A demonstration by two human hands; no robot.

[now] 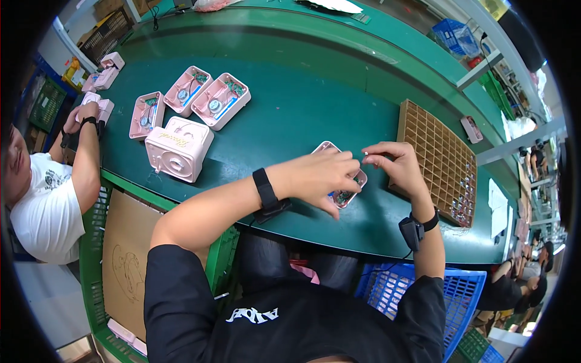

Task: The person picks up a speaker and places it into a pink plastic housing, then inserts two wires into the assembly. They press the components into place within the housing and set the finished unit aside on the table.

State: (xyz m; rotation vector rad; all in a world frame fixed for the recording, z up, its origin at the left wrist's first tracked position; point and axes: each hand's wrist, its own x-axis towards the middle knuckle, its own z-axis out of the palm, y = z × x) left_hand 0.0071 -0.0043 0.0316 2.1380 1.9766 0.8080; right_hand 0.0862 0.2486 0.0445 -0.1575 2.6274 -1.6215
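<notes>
A pink plastic case [362, 178], its inside facing up with green circuit board and wires showing, lies on the table in front of me. My left hand [316, 179] reaches across it and covers its middle; the thumb stands apart from the bent fingers, and I see nothing between them. Whether those fingers touch the case is hidden. Just right of the case, my right hand [396, 166] is raised, thumb and forefinger pinching a tiny whitish piece [365, 153] too small to name.
Several open pink cases [221, 101] with speakers and wiring, and one closed pink case [180, 149], stand at left. A brown compartment tray [436, 160] lies at right. Below are a blue crate [463, 296] and a green crate [91, 272]. A co-worker [48, 193] handles a pink case at far left.
</notes>
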